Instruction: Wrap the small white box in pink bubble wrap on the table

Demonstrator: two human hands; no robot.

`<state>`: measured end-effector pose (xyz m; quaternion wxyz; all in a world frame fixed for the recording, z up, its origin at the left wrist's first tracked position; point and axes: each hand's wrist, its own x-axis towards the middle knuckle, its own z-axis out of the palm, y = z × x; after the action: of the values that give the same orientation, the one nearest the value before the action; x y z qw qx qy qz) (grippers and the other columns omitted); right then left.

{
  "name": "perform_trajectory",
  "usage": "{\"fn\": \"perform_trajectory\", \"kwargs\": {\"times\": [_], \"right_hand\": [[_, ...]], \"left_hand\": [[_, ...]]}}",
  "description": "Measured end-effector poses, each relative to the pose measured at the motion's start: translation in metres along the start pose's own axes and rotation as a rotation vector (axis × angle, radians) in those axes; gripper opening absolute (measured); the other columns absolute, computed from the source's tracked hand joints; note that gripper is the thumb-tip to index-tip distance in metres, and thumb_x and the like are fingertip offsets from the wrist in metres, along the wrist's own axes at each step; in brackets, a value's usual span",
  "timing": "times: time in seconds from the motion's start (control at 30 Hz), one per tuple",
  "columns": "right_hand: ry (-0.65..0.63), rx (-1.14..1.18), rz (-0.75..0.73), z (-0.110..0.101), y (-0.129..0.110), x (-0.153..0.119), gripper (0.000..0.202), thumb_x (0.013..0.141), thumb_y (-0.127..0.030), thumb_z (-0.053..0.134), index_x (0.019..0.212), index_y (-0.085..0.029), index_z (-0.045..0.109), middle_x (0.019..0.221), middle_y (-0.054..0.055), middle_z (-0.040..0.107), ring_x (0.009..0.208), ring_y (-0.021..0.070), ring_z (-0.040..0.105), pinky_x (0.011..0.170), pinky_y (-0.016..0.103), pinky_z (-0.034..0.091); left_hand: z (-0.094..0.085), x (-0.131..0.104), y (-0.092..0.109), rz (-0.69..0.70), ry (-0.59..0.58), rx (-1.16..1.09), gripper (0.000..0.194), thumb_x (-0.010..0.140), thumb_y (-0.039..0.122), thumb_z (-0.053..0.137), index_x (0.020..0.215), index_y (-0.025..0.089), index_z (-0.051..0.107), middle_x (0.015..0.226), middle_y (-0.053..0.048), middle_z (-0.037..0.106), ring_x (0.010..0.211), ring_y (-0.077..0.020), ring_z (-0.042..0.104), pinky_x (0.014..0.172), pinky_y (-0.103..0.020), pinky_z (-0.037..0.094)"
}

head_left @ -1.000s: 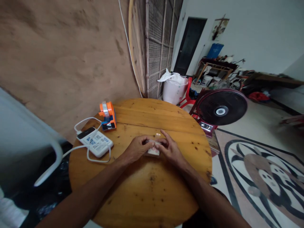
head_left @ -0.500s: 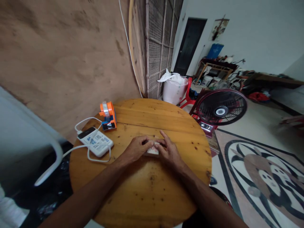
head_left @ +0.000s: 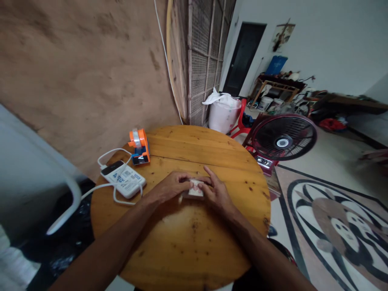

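A small white stack of what look like playing cards (head_left: 196, 189), with a reddish print on top, sits low over the round wooden table (head_left: 194, 242). From the left, my left hand (head_left: 174, 186) grips its edge, thumb on top and fingers curled behind. My right hand (head_left: 217, 192) closes on the opposite side, its thumb pressing the top and its index finger stretched out and away. The fingers partly cover the far edge of the stack.
At the table's left lie a white power bank (head_left: 127, 180) with a looping white cable and an orange-and-blue tape dispenser (head_left: 140, 147). Beyond the right edge stands a dark red fan (head_left: 283, 141). A white sack (head_left: 224, 113) and a red chair (head_left: 241, 121) are behind the table.
My left thumb has drawn back slightly to the left, so more of the printed top shows. My right hand has barely moved. The view has shifted a little.
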<state>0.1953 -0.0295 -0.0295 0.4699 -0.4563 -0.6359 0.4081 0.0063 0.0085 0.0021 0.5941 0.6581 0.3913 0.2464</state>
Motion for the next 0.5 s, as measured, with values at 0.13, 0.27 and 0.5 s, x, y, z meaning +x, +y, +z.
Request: {"fn": "perform_trajectory", "kwargs": {"times": [0.13,0.27,0.5], "right_hand": [[-0.003,-0.002,-0.015,0.0003,-0.0007,-0.0002,0.062,0.088,-0.033,0.055,0.144,-0.018,0.033,0.113,0.013,0.069,0.102,0.0214,0.065,0.085,0.039,0.055],[0.004,-0.008,-0.025,0.0006,-0.0017,-0.0004,0.058,0.088,-0.033,0.056,0.142,-0.021,0.036,0.112,0.012,0.069,0.103,0.0208,0.065,0.086,0.039,0.055],[0.035,0.027,-0.031,0.0024,0.0003,-0.0003,0.055,0.086,-0.032,0.059,0.137,-0.023,0.040,0.109,0.010,0.069,0.103,0.0198,0.065,0.086,0.038,0.055]], "left_hand": [[-0.0003,0.0008,-0.0010,-0.013,0.000,-0.028,0.030,0.073,0.034,0.060,0.093,0.014,0.069,0.078,-0.001,0.065,0.064,-0.0124,0.052,0.058,-0.022,0.039],[-0.0011,0.0022,-0.0040,0.008,-0.002,-0.060,0.033,0.073,0.034,0.061,0.097,0.014,0.068,0.085,-0.003,0.067,0.069,-0.0141,0.056,0.061,-0.023,0.041],[-0.0001,0.0019,-0.0052,0.018,0.012,-0.067,0.032,0.073,0.034,0.060,0.097,0.014,0.067,0.085,-0.004,0.068,0.071,-0.0154,0.057,0.063,-0.024,0.043]]}}
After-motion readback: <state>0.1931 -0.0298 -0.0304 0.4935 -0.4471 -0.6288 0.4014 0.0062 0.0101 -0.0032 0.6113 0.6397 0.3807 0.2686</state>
